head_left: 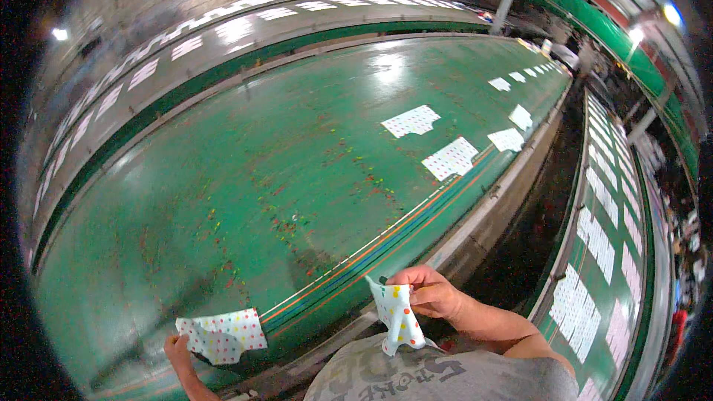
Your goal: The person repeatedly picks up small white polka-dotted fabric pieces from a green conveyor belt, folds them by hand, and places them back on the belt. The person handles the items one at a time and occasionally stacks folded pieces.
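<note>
— So what lies beyond the grips?

— More dotted white fabric pieces (450,157) farther up the long green printing table (245,178), nothing between.

— And the hands?

— Right hand (431,293) pinches a dangling white cloth piece with coloured dots (397,317). Left hand (178,349) presses a similar flat dotted cloth piece (223,336) at its corner onto the table edge.

Dotted cloth piece (223,336) lies flat; another (397,318) hangs, seemingly crumpled.

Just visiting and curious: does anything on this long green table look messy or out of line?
Small red, yellow and orange paint specks litter the long green table. The white dotted fabric piece under the left hand lies crooked, one corner lifted; farther white dotted pieces lie flat.
</note>
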`<action>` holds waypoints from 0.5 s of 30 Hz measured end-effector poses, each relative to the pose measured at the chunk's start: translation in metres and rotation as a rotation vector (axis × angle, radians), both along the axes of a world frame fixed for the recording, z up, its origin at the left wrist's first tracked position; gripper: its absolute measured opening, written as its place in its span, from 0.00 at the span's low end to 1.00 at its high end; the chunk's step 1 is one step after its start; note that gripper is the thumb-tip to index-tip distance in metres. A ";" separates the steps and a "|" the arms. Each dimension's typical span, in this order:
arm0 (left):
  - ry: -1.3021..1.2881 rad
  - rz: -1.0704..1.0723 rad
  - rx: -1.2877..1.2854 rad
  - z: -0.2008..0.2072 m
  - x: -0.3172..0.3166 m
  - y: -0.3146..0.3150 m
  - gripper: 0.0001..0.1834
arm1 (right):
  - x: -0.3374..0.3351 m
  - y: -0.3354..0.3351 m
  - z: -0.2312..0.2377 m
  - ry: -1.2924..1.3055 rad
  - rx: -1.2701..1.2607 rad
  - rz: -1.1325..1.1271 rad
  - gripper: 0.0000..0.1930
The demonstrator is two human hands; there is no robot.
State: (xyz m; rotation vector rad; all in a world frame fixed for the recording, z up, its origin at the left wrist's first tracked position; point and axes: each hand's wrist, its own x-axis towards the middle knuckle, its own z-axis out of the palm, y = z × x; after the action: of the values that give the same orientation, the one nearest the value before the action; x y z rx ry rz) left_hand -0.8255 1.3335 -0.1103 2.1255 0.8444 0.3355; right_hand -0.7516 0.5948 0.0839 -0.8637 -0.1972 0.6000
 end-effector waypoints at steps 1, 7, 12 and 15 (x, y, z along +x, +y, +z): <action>-0.099 0.073 -0.304 0.013 0.000 -0.015 0.11 | -0.001 -0.007 0.001 -0.020 0.008 -0.005 0.09; -0.462 -0.103 -0.715 0.117 0.038 -0.170 0.21 | -0.001 -0.057 -0.003 -0.028 0.189 -0.051 0.07; -0.567 -0.201 -0.661 0.180 0.080 -0.329 0.31 | -0.010 -0.134 0.000 -0.028 0.212 -0.117 0.07; -0.622 -0.301 -0.728 0.206 0.101 -0.413 0.32 | -0.020 -0.195 -0.001 0.001 0.198 -0.193 0.06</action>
State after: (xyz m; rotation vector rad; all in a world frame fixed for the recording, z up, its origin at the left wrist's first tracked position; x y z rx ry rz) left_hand -0.7241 0.9207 0.0960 1.3158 0.2121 0.4183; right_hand -0.7713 0.3998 0.0825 -0.6816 -0.1672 0.3931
